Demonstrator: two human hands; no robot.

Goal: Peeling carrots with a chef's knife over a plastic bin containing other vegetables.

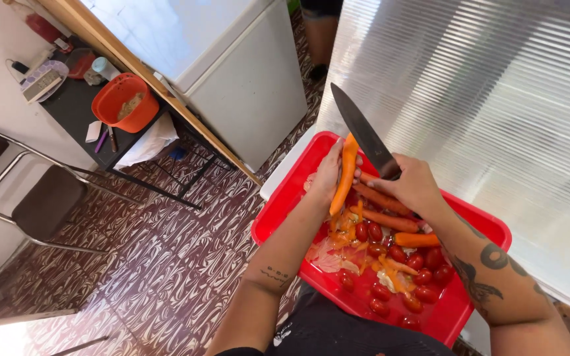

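Left hand (328,177) closed round a peeled carrot (344,175), held upright over the red tray (278,211); right hand (413,184) clenched on the handle of a knife (364,135), blade pointing up and away. Probably stiff, light and slick where pared, so best gripped low, fingers clear of the edge.

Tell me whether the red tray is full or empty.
Partly full: the red tray holds cherry tomatoes, whole carrots and orange peelings.
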